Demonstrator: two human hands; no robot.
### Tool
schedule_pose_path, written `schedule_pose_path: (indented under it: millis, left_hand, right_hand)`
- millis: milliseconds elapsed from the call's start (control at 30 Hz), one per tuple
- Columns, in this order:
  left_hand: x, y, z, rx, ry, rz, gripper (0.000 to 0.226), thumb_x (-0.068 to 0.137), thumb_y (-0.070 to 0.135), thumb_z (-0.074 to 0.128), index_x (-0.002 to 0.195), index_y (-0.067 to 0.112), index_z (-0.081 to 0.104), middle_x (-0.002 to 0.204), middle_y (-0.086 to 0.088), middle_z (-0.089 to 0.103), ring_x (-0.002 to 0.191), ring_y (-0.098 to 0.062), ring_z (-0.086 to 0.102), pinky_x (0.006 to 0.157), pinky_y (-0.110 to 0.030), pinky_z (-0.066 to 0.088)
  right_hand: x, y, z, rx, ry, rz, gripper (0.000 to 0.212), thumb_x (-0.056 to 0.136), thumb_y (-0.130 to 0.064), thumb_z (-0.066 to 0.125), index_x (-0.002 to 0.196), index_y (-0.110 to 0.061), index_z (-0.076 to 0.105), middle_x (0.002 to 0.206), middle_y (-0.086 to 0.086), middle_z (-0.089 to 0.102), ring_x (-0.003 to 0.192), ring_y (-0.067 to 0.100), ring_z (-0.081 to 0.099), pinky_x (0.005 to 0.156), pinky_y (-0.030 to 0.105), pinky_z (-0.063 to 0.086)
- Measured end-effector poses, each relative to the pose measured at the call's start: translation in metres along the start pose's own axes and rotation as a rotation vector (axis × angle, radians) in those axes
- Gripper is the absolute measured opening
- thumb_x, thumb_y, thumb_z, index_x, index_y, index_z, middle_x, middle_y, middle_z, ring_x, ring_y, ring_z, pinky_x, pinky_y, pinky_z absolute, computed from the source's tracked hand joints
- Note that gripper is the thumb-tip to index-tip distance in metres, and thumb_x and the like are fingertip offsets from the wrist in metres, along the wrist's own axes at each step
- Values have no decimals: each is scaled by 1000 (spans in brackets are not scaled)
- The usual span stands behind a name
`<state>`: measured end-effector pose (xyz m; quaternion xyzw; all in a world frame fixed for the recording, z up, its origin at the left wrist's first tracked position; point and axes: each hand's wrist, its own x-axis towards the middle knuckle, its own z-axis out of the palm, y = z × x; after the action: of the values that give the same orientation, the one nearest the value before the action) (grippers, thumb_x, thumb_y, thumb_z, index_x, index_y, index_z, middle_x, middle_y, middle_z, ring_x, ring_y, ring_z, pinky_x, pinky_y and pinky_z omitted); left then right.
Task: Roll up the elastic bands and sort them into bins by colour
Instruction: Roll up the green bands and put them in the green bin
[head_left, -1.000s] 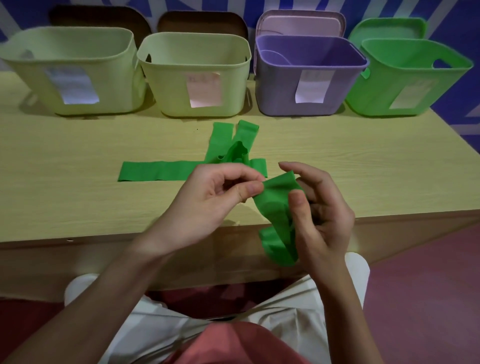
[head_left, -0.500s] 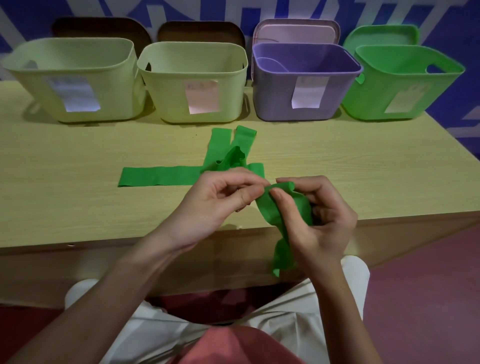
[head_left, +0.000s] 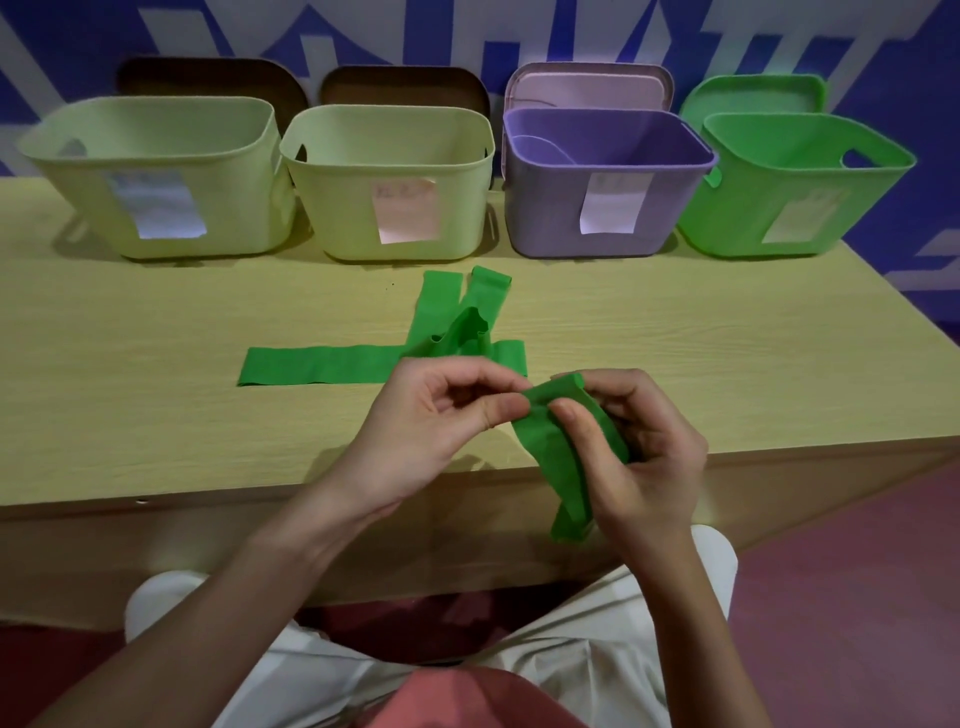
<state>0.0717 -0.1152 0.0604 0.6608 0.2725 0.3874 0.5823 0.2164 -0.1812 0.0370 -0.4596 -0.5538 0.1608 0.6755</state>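
A green elastic band (head_left: 563, 457) is held over the table's front edge, its tail hanging down past the edge. My left hand (head_left: 441, 421) pinches its upper end between thumb and fingers. My right hand (head_left: 639, 457) grips the band, thumb pressed on its front and fingers curled behind it. More green bands (head_left: 317, 365) lie on the table just beyond my hands: one flat strip running left, others crossed and bunched (head_left: 462, 322). The green bin (head_left: 789, 208) stands at the far right of the bin row.
Two pale yellow-green bins (head_left: 150, 208) (head_left: 389, 208) and a purple bin (head_left: 602, 208) stand in a row along the back of the wooden table (head_left: 156, 415), each with a paper label. Lids lean behind them against a blue wall. My lap is below the table edge.
The band's hanging tail has become shorter as my hands worked its upper end together. My right thumb has shifted up toward the top of the band. The view has tilted down slightly.
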Motion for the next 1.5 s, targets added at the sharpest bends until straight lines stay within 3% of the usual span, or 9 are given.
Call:
schedule_pose_path:
  millis: [167, 267, 500, 700, 800, 933, 1100, 1267, 1500]
  left_hand:
    - [-1, 1, 3, -26, 4, 24, 12, 72, 16, 66, 81, 19, 72, 71, 10, 70, 67, 3, 61, 63, -10, 45]
    - [-2, -1, 6, -22, 1, 10, 12, 74, 18, 64, 82, 16, 72, 64, 12, 67, 60, 3, 53, 58, -12, 42]
    - [0, -10, 6, 140, -89, 52, 17, 94, 24, 57, 91, 15, 71, 70, 9, 62, 66, -4, 52, 63, -16, 42]
    - [-3, -15, 14, 253, -84, 123, 31, 94, 35, 47, 87, 7, 59, 75, -4, 52, 70, -23, 49, 63, -43, 41]
    - [-2, -17, 16, 305, -46, 194, 33, 96, 33, 43, 82, 6, 58, 69, 6, 48, 66, -14, 46, 61, -32, 39]
    - [-4, -19, 22, 237, 8, 194, 45, 95, 34, 40, 75, -4, 54, 64, -4, 44, 62, -16, 44, 59, -28, 37]
    - [-3, -22, 25, 79, 78, 139, 52, 93, 38, 41, 75, -10, 50, 60, 6, 40, 59, -8, 39, 57, -23, 34]
    - [1, -26, 29, -36, 92, 63, 48, 96, 28, 43, 73, -14, 46, 55, 9, 40, 54, -5, 36, 54, -17, 32]
    - [-1, -27, 24, 141, 53, 171, 48, 97, 35, 37, 79, -4, 58, 64, 2, 48, 62, -7, 46, 61, -19, 35]
  right_hand:
    - [-1, 1, -4, -33, -19, 18, 21, 87, -13, 68, 107, -12, 62, 74, -13, 61, 64, -2, 57, 61, 13, 44]
    - [-1, 1, -6, -53, -21, -2, 15, 85, -12, 67, 97, -18, 63, 87, -19, 67, 77, 0, 65, 69, 13, 49]
    - [-2, 2, -7, 24, 36, 63, 14, 80, -15, 72, 80, -23, 60, 75, -16, 68, 68, 0, 64, 62, 13, 48]
    - [-3, 0, -5, 40, 75, 61, 15, 80, -18, 68, 78, -30, 60, 72, -17, 67, 64, -2, 61, 60, 11, 45]
    - [-4, 1, -3, 10, 41, 67, 10, 84, -21, 62, 82, -25, 53, 71, -21, 63, 61, -4, 58, 57, 8, 42]
    - [-3, 0, -4, 6, -73, 76, 7, 90, -21, 53, 92, -20, 46, 61, -24, 57, 49, -6, 49, 49, 5, 34]
    - [-3, -3, -5, 52, -105, 72, 16, 92, -8, 52, 107, -9, 48, 70, -22, 64, 56, -8, 56, 54, 4, 38]
    - [-3, -1, -4, -16, 17, 71, 17, 87, -5, 63, 92, -19, 56, 73, -6, 65, 61, -3, 61, 54, 7, 41]
    - [-3, 0, -3, 12, 75, 83, 19, 83, -20, 68, 81, -34, 55, 73, -16, 68, 60, -1, 62, 53, 9, 43]
